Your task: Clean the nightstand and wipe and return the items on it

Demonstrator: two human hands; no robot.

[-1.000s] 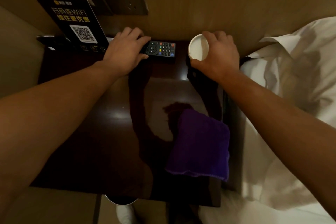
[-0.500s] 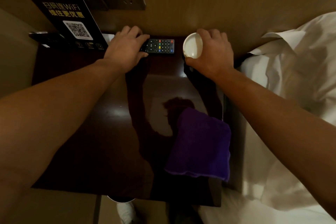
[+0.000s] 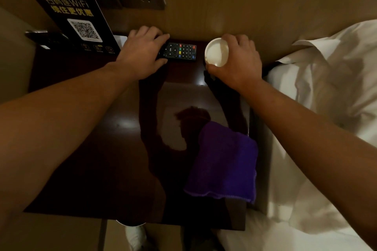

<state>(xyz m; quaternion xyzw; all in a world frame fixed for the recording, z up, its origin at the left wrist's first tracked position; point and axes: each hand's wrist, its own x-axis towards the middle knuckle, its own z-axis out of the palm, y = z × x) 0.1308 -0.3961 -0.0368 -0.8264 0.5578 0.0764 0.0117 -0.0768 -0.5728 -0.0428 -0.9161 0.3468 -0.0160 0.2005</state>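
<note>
While the purple cloth (image 3: 224, 161) lies idle near the nightstand (image 3: 81, 149) front, the left hand (image 3: 142, 55) curls around the remote (image 3: 180, 52) and the right hand (image 3: 238, 59) clasps the white cup (image 3: 216, 52) at the back edge, seemingly returning both; next, release them squarely.

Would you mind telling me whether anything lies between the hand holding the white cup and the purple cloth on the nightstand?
Nothing visible does. The right hand grips the round white cup at the back of the dark wooden nightstand; the folded purple cloth lies nearer the front right edge, with only bare glossy tabletop between them. The black remote control sits off to the left.
</note>
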